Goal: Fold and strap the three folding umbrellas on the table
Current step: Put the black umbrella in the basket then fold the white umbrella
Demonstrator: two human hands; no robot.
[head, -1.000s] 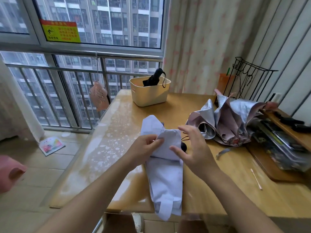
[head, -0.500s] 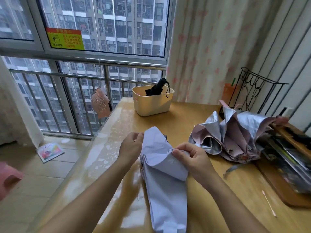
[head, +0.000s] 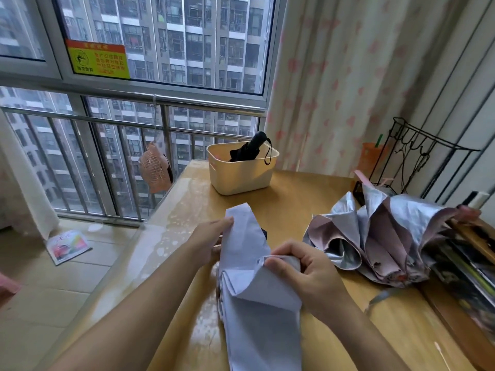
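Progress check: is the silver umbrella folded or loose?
Loose: silver umbrella lies on the table with canopy panels flaring out, not wrapped or strapped.

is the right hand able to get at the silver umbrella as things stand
Probably yes: the silver umbrella lies just right of the right hand, nothing between. But that hand grips the pale umbrella and must let go first.
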